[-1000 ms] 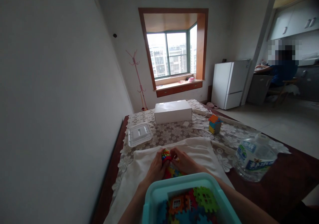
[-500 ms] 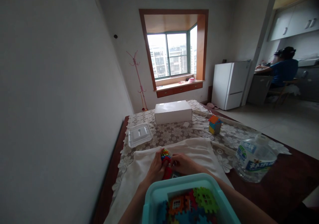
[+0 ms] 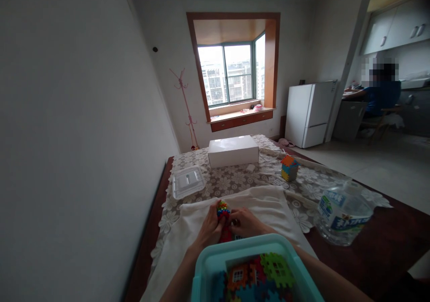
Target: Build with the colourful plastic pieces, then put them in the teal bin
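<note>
Just beyond the bin's far rim, my left hand (image 3: 211, 225) is closed around a small cluster of multicoloured interlocking toy blocks (image 3: 223, 209). My right hand (image 3: 247, 221) is on the cluster's right side, fingers curled and fingertips pressed to it. Below the cluster, between my hands, a red block (image 3: 225, 235) shows. Whether it is joined to the cluster I cannot tell. Nearest me stands a teal bin (image 3: 248, 243) of puzzle-edged pieces, among them a green window piece (image 3: 277, 268) and an orange window piece (image 3: 238, 275). It hides part of my forearms.
A white cloth (image 3: 268, 199) lies under my hands. Beyond it are a clear plastic lid (image 3: 188, 182), a white box (image 3: 233, 151) and a small block house (image 3: 289, 167). A large clear bottle (image 3: 344, 214) stands at right. Another person (image 3: 384, 96) sits far right.
My right hand has shifted slightly left, its fingers closer against the block cluster. The red block between my hands has shifted slightly. My left hand stays in place.
</note>
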`<state>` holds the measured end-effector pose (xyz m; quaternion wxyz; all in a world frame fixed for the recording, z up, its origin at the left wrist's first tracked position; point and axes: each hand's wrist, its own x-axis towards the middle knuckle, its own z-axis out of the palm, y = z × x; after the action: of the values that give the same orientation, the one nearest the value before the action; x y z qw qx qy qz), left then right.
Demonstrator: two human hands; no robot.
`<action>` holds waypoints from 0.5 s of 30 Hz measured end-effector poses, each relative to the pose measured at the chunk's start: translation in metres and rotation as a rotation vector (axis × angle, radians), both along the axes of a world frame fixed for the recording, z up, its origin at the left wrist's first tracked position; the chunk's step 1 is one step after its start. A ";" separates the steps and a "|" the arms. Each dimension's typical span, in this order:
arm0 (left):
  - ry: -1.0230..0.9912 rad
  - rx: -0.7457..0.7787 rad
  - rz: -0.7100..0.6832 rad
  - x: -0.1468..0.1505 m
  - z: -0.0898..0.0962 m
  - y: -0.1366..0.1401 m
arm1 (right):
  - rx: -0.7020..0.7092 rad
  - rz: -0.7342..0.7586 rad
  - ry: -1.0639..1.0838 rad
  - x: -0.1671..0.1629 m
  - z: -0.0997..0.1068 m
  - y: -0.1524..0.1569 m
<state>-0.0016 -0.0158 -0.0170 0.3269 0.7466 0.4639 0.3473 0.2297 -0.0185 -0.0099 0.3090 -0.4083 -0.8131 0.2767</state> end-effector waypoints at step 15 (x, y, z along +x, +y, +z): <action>-0.009 -0.072 0.000 0.000 0.008 -0.002 | -0.089 -0.075 0.315 0.007 -0.013 0.019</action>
<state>-0.0015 -0.0176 -0.0088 0.3558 0.7325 0.4747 0.3339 0.2369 0.0007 -0.0229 0.4244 -0.4032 -0.7259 0.3612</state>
